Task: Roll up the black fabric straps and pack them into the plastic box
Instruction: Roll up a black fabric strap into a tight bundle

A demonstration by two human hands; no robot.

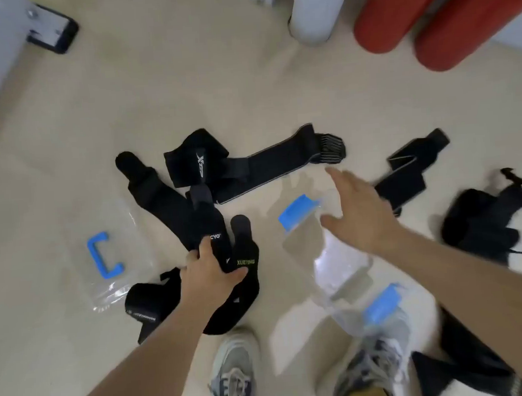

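2 grey trainers (232,373) stand nearest, over unrolled straps and an open box on the beige floor (246,90).

The left grip (211,274) curls fingers and thumb round a soft, padded black strap (245,254) printed XUEYING, probably to lift it out of the near-left tangle for rolling. The right grip (360,218) hangs over the plastic box (338,266) with fingers straight and spread, holding nothing, perhaps to steady it. The box is clear and thin-walled with 2 blue latches (298,215), just right of the held strap; blur hides its inside. Its clear lid (125,226), with a blue C-shaped handle, lies flat at the left. A long strap (270,166) with a ribbed end lies far centre; a crumpled heap (478,226) lies right.
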